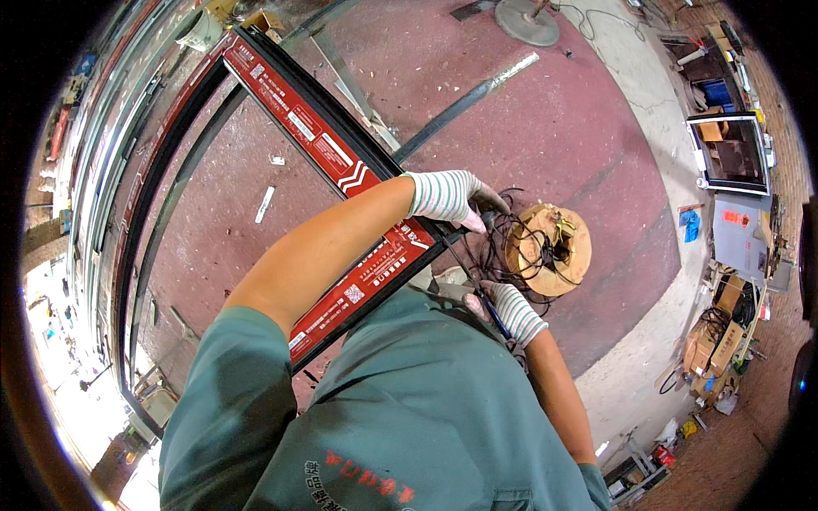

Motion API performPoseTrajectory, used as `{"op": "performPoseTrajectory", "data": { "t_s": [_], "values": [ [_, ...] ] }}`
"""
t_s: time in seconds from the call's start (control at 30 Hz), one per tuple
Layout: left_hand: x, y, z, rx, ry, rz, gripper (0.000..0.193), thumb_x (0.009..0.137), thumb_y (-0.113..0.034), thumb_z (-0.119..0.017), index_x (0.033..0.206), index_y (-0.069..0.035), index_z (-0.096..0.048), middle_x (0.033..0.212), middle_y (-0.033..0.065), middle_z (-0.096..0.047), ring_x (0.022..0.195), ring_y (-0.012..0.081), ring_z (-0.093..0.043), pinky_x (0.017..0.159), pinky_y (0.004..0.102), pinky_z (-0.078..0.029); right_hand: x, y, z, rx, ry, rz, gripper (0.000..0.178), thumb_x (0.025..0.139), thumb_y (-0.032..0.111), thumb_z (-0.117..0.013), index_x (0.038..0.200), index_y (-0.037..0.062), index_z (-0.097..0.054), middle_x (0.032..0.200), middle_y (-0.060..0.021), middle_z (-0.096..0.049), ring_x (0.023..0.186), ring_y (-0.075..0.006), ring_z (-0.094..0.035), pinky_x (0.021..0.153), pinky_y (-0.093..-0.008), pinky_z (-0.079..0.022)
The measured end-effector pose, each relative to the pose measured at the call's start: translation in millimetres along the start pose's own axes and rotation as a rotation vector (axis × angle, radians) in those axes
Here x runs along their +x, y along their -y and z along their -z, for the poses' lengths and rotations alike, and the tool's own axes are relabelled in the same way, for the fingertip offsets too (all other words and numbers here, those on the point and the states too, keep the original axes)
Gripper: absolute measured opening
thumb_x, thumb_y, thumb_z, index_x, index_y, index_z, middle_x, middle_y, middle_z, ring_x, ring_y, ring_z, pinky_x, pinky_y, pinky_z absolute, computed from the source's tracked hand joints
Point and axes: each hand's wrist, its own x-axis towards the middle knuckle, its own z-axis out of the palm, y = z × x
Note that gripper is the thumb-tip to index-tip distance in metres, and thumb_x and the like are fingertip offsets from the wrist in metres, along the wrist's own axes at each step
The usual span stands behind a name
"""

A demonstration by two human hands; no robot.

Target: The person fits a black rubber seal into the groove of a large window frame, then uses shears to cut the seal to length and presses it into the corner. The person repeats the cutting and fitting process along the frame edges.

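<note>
Hands at a frame corner, seen from above; we read clock positions from the centre of the view. The black rectangular frame faced with red printed film (290, 111) extends from the centre toward eleven and eight o'clock. Between one and two o'clock, the left hand (456, 198), in a white glove with green stripes, bends its fingers down at the frame's near corner; the fingertips being partly hidden, we cannot tell whether they pinch anything. At four o'clock, the similarly gloved right hand (514, 312) curls closed around a slim, dark-handled tool (491, 312), its thin shaft directed toward eleven o'clock. At three o'clock we see a round tan spool (574, 255), tangled black cord (488, 262) looped over it and across the maroon floor (622, 289).
</note>
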Motion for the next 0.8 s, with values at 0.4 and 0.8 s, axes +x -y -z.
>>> {"op": "performPoseTrajectory", "data": {
  "t_s": [0.4,0.8],
  "values": [
    [-0.5,-0.3,2.1,0.033,0.016,-0.013,0.054,0.087,-0.011,-0.079,0.139,-0.012,-0.064,0.106,0.0021,-0.074,0.095,0.0103,-0.063,0.091,0.0301,-0.054,-4.8,26.6,17.9,-0.075,-0.002,-0.036,0.059,0.095,0.054,-0.061,0.104,-0.0033,-0.069,0.086,-0.0322,-0.065,0.089,-0.0518,-0.062,0.077,-0.0506,-0.052],
    [-1.8,-5.0,2.9,0.078,-0.002,-0.008,0.055,0.087,-0.012,-0.079,0.139,-0.011,-0.063,0.108,0.0031,-0.074,0.095,0.0106,-0.063,0.09,0.0305,-0.053,-5.9,45.0,29.3,-0.123,0.025,-0.072,0.057,0.095,0.053,-0.061,0.103,-0.0019,-0.07,0.084,-0.0326,-0.063,0.087,-0.0522,-0.06,0.074,-0.0511,-0.051]
  ]
}}
